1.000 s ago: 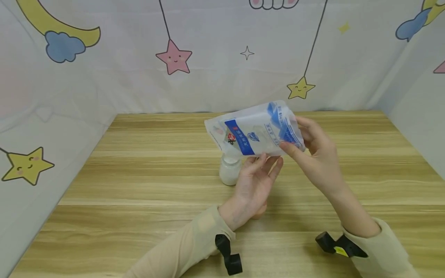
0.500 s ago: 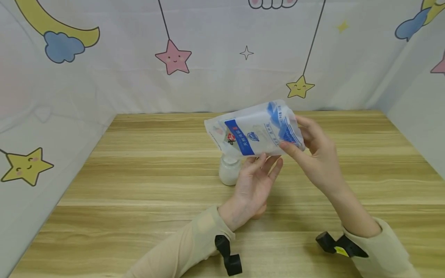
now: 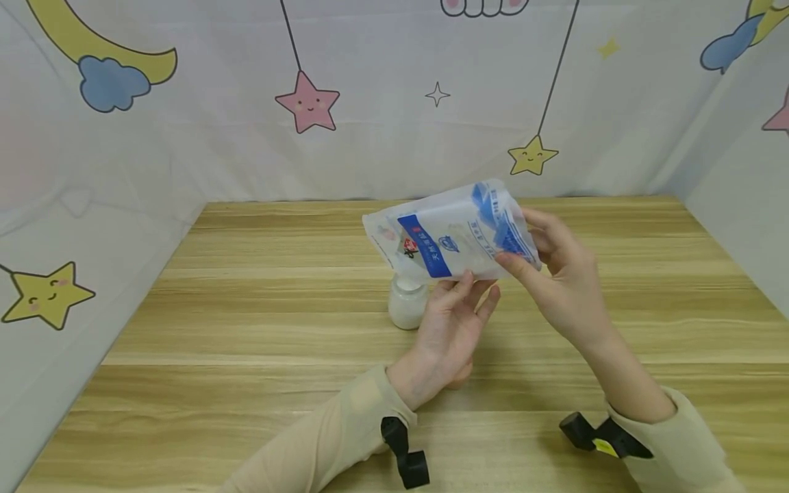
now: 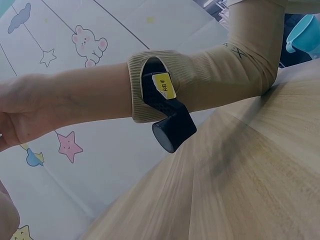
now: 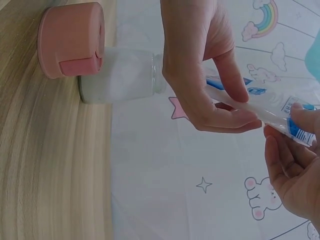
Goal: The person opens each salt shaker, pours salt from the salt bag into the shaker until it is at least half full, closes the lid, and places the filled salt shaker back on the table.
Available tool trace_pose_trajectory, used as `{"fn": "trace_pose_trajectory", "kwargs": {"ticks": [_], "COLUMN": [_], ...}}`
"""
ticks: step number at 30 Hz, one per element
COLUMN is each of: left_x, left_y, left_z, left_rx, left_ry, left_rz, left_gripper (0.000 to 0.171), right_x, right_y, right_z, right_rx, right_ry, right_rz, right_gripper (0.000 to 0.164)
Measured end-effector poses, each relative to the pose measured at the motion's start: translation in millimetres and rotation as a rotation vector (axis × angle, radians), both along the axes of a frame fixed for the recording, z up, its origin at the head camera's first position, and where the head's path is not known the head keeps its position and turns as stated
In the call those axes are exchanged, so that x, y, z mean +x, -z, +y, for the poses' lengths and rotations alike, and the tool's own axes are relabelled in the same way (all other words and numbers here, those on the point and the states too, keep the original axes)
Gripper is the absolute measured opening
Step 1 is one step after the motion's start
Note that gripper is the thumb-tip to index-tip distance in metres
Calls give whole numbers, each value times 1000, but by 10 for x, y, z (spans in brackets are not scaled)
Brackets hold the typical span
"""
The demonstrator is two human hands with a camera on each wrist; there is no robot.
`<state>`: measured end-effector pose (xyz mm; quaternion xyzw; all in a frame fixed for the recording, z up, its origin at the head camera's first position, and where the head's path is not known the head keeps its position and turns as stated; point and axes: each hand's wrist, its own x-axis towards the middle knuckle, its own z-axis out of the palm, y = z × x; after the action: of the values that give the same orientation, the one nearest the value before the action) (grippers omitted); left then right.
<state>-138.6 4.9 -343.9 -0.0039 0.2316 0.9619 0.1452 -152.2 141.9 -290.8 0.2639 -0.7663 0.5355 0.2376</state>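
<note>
A white and blue plastic bag of salt [image 3: 459,236] hangs tilted in the air, its left end lower and over the mouth of a small glass jar [image 3: 407,305]. White contents show in that jar, which stands on the table. With thumb and fingers, my right hand [image 3: 564,277] grips the bag's right end. My left hand [image 3: 450,329] holds the lower edge from beneath; in the right wrist view its thumb and fingers pinch the bag. The bag covers part of the jar's mouth in the head view. The left wrist view shows mainly the right forearm [image 4: 90,95].
A pink round lid-like piece [image 5: 70,42] stands on the table near the jar in the right wrist view; the left hand mostly hides it from the head camera. Printed white cloth [image 3: 382,150] walls the wooden table [image 3: 246,329] at back and sides.
The bag dips very slightly, with both hands keeping their hold. The jar stays where it was.
</note>
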Motion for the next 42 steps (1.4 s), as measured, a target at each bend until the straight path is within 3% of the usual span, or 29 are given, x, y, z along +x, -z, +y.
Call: {"fn": "trace_pose_trajectory", "kwargs": {"ticks": [20,29,42], "left_x": [11,4,-4], "left_y": [-9,-4,11], "left_z": [-27,-14,-17], "left_rx": [25,-28,-72], "left_ry": [13,4,11], "left_rz": [6,-11,30], "left_gripper": [27,22,19], "right_x": [17,14,6], "right_y": [-8,-4,11], "right_z": [5,1,-15], "right_rx": [13,7,-15], "right_ry": [-2,18,10], "right_rz": [-11,-13,14], "right_gripper": [51,51,47]}}
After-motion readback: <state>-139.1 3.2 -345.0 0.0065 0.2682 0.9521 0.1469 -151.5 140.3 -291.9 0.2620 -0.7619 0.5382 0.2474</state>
